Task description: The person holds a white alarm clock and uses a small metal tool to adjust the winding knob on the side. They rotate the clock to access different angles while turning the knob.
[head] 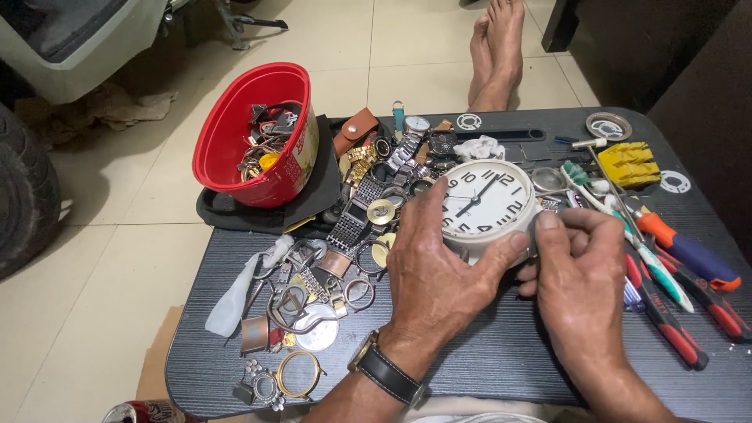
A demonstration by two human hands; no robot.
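The left hand [439,262] gripped a round white clock [487,205] by its lower left rim, fingers curled over the face and thumb pressed along the bottom edge. A dark-strapped wristwatch [388,372] sat on that wrist. The right hand [578,270] closed on the clock's right edge, thumb tip on the rim and fingers bunched behind it; whether it pinched a small tool there could not be told. The clock stood tilted above the middle of the dark tabletop [501,360], its face turned up toward the camera.

Just left of the clock lay a heap of watch parts [337,266]: metal bands, cases and rings, with a white cloth [239,294] at its edge. A red bucket [251,137] holding more parts stood tilted at the tabletop's far left corner. To the right lay red-handled pliers [666,313], an orange-and-blue screwdriver [685,251], a toothbrush [619,223] and a yellow block [629,163]. 2 bare feet [497,51] rested on the tiled floor [376,55] beyond.
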